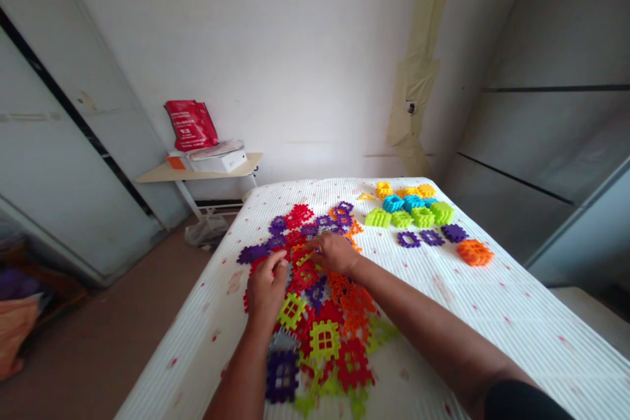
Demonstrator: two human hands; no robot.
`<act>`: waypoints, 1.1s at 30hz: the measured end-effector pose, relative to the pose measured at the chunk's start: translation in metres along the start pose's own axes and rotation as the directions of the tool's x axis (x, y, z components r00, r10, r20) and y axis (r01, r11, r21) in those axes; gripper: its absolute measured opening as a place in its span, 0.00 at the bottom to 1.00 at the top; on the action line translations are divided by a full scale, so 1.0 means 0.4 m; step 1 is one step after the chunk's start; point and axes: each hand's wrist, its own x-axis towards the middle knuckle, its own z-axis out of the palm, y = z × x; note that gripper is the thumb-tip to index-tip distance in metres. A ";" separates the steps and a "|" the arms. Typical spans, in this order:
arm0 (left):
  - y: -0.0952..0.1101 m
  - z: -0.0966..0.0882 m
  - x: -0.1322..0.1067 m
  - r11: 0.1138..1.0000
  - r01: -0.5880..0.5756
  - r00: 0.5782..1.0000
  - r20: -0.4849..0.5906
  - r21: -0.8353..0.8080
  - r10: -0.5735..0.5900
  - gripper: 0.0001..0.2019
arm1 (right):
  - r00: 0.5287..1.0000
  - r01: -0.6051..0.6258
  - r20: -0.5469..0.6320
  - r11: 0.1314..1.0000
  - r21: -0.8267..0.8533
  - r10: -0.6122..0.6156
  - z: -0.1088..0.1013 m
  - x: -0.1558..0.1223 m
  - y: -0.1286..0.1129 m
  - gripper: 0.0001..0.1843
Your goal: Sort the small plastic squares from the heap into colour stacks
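A pile of flat plastic interlocking tiles [322, 315] in red, purple, orange and lime lies spread on the white bed cover [492, 302]. My left hand [266, 285] rests on the pile's left side with its fingers curled on the red tiles. My right hand [335, 252] reaches across the middle of the pile, fingers bent down onto red and purple tiles [305, 269]. Whether either hand grips a tile is hidden by the fingers.
Assembled cubes [411, 207] in yellow, blue and lime stand at the far right of the bed, with purple pieces [433, 236] and an orange one [474, 252] beside them. A small table [197, 174] with a red bag [190, 123] and boxes stands by the wall.
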 end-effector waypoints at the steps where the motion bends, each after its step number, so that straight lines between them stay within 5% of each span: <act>1: -0.001 0.002 0.000 1.000 -0.005 1.000 0.018 0.010 0.005 0.16 | 1.000 -0.004 0.028 1.000 -0.030 0.005 0.007 0.006 -0.009 0.10; 18: 0.023 0.013 -0.006 0.999 -0.032 0.995 0.093 0.003 0.032 0.15 | 0.995 0.068 0.085 0.991 -0.116 -0.059 0.027 -0.015 -0.020 0.06; 27: 0.033 0.011 -0.009 0.999 -0.047 0.995 0.091 -0.024 0.049 0.15 | 0.990 -0.026 -0.138 0.999 -0.020 0.023 0.004 -0.041 -0.012 0.02; 33: 0.041 0.012 -0.018 0.991 -0.016 0.989 0.145 -0.131 0.035 0.16 | 0.918 0.137 -0.381 0.990 0.041 -0.111 0.018 -0.070 -0.008 0.07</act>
